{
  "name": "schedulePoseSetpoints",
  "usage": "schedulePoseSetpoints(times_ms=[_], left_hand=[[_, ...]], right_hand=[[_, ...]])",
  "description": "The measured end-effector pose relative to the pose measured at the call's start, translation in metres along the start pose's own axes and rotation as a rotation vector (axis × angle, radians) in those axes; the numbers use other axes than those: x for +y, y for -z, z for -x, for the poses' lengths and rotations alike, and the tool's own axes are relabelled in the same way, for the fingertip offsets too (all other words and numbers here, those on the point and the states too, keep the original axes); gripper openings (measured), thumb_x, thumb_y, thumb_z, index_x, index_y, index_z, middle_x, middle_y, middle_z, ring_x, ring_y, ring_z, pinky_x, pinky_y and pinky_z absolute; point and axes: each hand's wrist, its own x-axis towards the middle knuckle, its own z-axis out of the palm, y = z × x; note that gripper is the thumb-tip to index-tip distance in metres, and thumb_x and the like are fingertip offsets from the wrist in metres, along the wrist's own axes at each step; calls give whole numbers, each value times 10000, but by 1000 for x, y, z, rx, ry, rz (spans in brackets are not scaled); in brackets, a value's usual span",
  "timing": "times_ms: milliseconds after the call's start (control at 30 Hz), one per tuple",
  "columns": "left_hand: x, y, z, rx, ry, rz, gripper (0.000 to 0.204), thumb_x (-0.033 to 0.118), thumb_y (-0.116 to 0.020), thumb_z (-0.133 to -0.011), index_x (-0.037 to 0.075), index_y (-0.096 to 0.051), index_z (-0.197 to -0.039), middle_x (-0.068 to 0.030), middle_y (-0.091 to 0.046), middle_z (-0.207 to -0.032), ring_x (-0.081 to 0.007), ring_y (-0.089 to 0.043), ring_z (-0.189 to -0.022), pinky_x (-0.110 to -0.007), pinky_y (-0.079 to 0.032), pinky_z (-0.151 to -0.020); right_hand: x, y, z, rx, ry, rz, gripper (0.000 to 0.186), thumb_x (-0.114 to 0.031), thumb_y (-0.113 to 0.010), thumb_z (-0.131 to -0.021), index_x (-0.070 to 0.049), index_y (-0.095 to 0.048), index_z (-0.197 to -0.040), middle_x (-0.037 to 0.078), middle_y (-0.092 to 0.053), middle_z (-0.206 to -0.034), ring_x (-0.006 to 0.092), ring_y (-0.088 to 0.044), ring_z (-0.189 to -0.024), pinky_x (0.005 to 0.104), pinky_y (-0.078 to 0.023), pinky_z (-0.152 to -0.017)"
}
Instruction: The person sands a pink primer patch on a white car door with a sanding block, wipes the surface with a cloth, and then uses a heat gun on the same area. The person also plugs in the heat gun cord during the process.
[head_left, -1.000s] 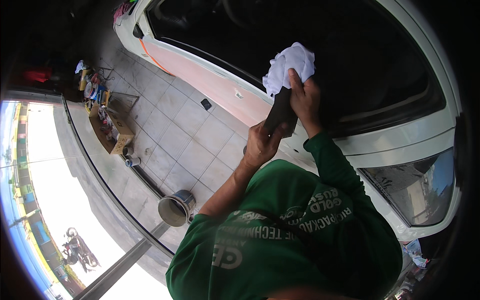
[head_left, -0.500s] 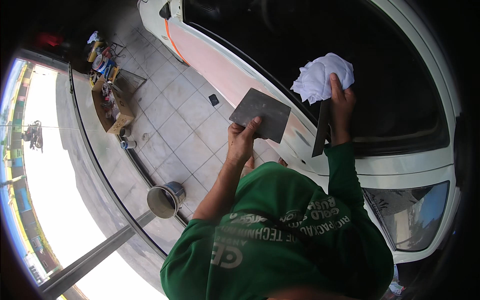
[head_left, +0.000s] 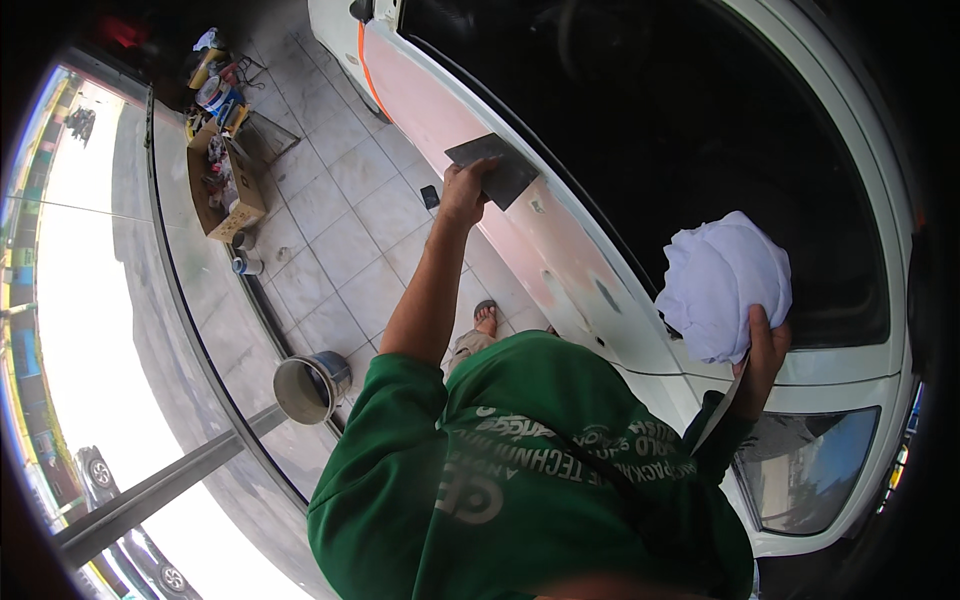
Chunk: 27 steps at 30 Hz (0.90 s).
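Possibly, the dark flat sheet (head_left: 513,179) gripped by the left hand (head_left: 464,190) could scratch the pink panel (head_left: 418,92) if tilted edge-on; the right hand (head_left: 767,352) clutches a white cloth (head_left: 725,280).

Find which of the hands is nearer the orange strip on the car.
Left. In view, the left hand is below and right of the orange strip; the right hand is farther down and right.

The premises appeared to be a vehicle body workshop. A white car (head_left: 640,190) stood indoors on a tiled floor (head_left: 330,215), its side (head_left: 425,100) partly pink with grey spots. A bucket (head_left: 332,374), an open box (head_left: 246,211) of mixed items and small cans (head_left: 248,266) stood near a glass front (head_left: 200,270) facing the bright street (head_left: 85,230).
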Motion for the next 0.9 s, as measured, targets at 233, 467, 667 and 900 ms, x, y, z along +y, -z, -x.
schedulePoseSetpoints(times_ms=[233, 467, 667, 900], left_hand=[[2, -2, -13, 35, 15, -40, 183, 12, -653, -886, -119, -676, -1011, -174, -722, -921, -259, -724, -730, -309, -600, -611], [5, -5, -25, 28, 6, -74, 204, -15, -640, -882, -127, -653, -1053, -202, -718, -995, -291, -732, -867, -361, -626, -765], [6, -15, -25, 36, -46, -86, 183, 21, -645, -893, -103, -665, -1027, -176, -715, -924, -245, -714, -711, -281, -563, -535], [36, -3, -39, 204, -238, 62, 270, 39, -699, -872, -120, -614, -1074, -185, -715, -978, -298, -739, -855, -356, -640, -780]], right_hand=[[8, 20, 18, 97, -42, 43, 253, -235, -717, -940, 5, -652, -989, 2, -570, -622, 45, -417, -385, 224, -277, -340], [5, 21, 15, 45, -79, 69, 293, -257, -721, -940, 12, -648, -1032, 8, -591, -667, 45, -440, -420, 225, -294, -369], [8, 25, 7, -69, -117, 74, 353, -276, -709, -951, 19, -646, -1133, 11, -623, -754, 30, -437, -474, 213, -296, -405], [-11, -22, 1, -153, 65, -85, 476, -190, -687, -956, 8, -560, -1370, 133, -646, -1116, 116, -629, -853, 268, -512, -757]])
